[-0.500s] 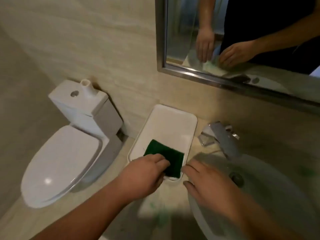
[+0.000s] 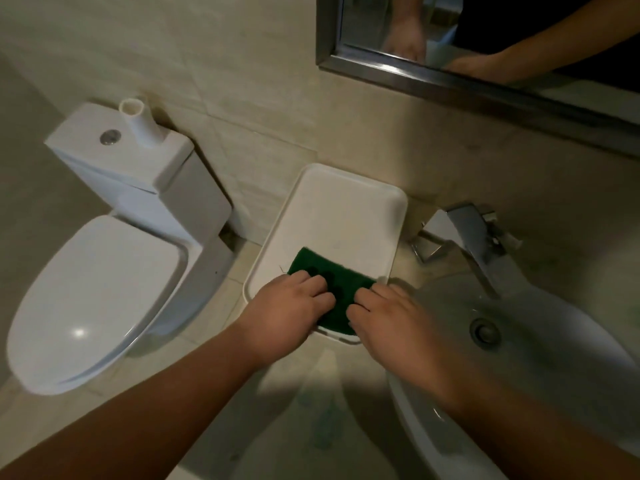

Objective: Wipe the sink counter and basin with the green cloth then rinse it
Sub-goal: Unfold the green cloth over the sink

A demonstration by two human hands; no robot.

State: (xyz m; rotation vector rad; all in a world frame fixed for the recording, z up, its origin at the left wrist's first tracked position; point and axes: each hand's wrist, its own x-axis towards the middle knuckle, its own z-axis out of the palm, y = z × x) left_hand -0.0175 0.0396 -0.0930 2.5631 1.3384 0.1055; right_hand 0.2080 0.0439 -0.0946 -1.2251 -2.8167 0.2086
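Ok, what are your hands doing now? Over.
Left hand and right hand both on the cloth. Cloth lies in the white tray, beside the basin. Nothing in the way.

The scene is dim and warm-toned, with murky beige walls and heavy shade along the bottom edge. A small glare spot sits on the toilet lid (image 2: 79,332), and the chrome faucet (image 2: 474,237) catches brighter highlights, so light seems to fall from above. A soft dark shadow pools on the counter (image 2: 304,403) between the forearms. Straight lines such as the mirror frame (image 2: 450,86) bow with wide-angle distortion. The picture is slightly soft overall, blurrier toward the corners.
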